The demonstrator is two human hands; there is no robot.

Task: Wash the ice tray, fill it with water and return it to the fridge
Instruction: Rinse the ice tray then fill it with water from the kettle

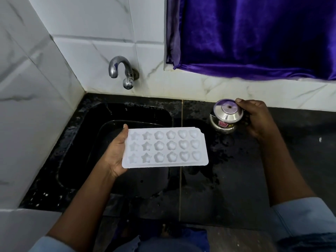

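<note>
Ice tray (164,147) is held level over the sink (76,142) edge, cavities up, probably for filling, its end pinched by the left grip (116,153); the right grip (254,117) clasps a lidded steel pot (225,116) on the desk (236,179)

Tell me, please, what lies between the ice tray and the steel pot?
Nothing stands there. In the head view, only a bare, wet stretch of black counter separates the ice tray from the steel pot, which the right hand holds.

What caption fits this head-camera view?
Left hand holds white plastic ice tray at black sink; right hand grips lidded steel pot.
</note>
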